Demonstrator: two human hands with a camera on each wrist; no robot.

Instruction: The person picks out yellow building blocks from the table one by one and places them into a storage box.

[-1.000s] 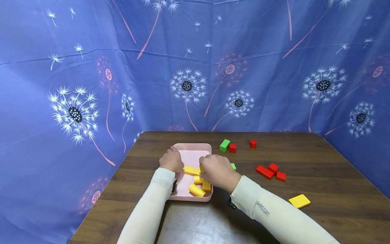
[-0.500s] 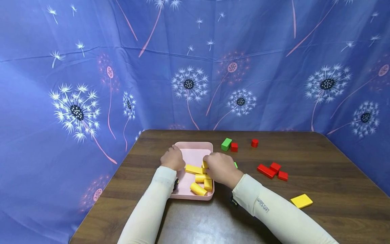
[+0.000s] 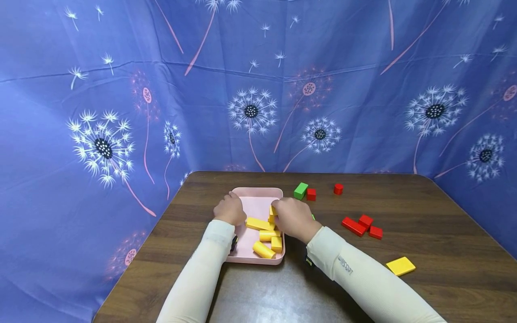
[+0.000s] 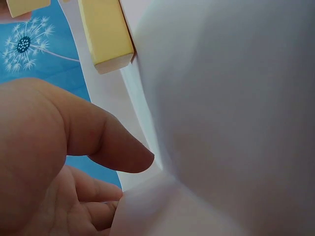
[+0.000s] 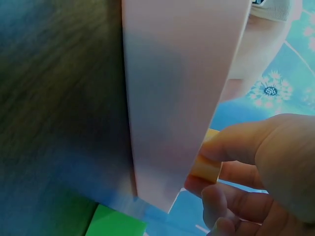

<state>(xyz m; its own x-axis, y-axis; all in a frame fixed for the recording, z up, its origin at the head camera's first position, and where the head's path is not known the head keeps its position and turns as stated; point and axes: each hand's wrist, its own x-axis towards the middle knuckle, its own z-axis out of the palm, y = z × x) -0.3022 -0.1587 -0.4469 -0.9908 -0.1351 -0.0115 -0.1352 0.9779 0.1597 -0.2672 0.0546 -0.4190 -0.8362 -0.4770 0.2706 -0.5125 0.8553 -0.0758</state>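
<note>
A pink tray [image 3: 258, 192] holds several yellow blocks, among them a yellow cylinder [image 3: 264, 250] and a long yellow block [image 3: 260, 224]. My left hand [image 3: 230, 209] grips the tray's left wall; in the left wrist view the thumb [image 4: 125, 152] lies over the inner side and the other fingers outside. At the tray's right rim, my right hand [image 3: 296, 218] pinches a yellow block [image 5: 206, 167] between thumb and fingers. That block is partly hidden by the hand in the head view and by the tray wall in the right wrist view.
On the brown table [image 3: 404, 202], right of the tray, lie a green block [image 3: 300, 190], a red cube [image 3: 311, 194], a red cylinder [image 3: 338, 189], a group of red blocks [image 3: 359, 226] and a flat yellow block [image 3: 400, 266]. Another green block [image 5: 115, 222] sits close beside the tray.
My right hand has shifted slightly within the tray's right side, still pinching the yellow block, and more of that block shows. The left hand keeps its grip. The head view has tilted slightly.
</note>
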